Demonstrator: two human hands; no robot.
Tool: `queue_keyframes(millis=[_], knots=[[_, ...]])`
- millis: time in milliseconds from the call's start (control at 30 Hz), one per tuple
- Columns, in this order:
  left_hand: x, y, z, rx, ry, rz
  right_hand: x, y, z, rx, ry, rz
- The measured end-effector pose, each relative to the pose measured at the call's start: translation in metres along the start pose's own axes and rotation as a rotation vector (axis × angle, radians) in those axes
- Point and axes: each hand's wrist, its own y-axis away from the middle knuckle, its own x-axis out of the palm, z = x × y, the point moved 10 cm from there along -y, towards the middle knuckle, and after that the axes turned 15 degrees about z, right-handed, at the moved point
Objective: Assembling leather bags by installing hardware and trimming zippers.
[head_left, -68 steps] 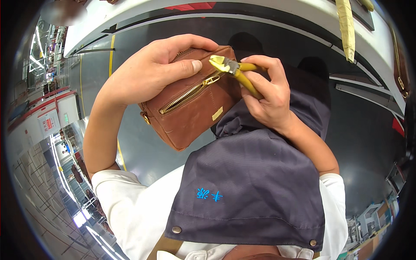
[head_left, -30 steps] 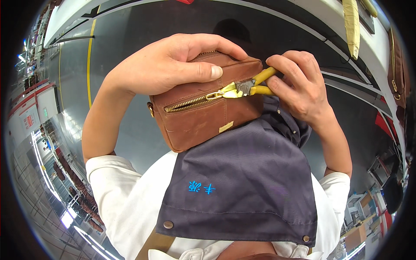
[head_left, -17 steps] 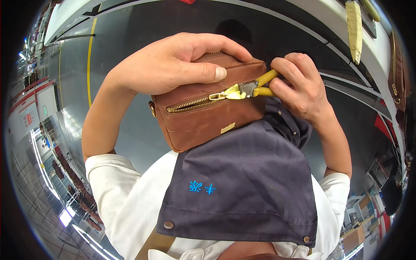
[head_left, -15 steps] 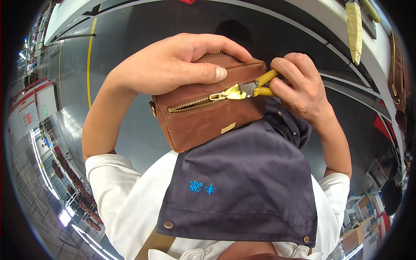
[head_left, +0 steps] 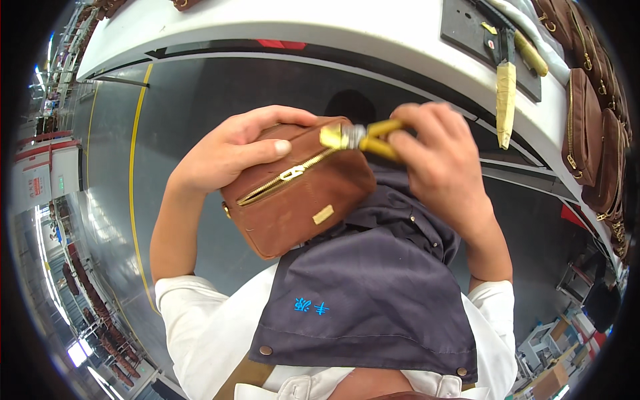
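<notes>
White curved worktable (head_left: 320,27) over glossy grey floor (head_left: 113,167). Left hand (head_left: 233,150) clamps the brown leather zip pouch (head_left: 300,190) — chest-high; right hand (head_left: 440,160) grips yellow-handled pliers (head_left: 363,135) — at its corner.

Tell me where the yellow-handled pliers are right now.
In the head view, the yellow-handled pliers sit just above centre, gripped in the right hand, their tip at the top corner of the brown pouch.

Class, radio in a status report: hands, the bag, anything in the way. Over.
Left hand grips brown bag from above. Right hand holds yellow-handled pliers at the bag's top corner, zipper end. Nothing blocking. Over.
</notes>
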Motion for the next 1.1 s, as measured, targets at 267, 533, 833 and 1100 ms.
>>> queue_keyframes(millis=[267,533,833,1100], knots=[[-0.020,0.015,0.004,0.059,-0.009,-0.257,-0.046,-0.073,-0.042,0.217,0.172,-0.317],[-0.009,-0.001,0.005,0.056,-0.005,-0.197,0.065,-0.040,0.030,0.111,-0.830,-0.001],[-0.001,-0.003,0.002,0.002,-0.075,-0.192,0.067,0.003,-0.013,0.399,-1.032,-0.208],[0.006,-0.014,0.005,-0.038,-0.225,-0.163,0.073,-0.003,0.008,0.258,-0.979,-0.199]])
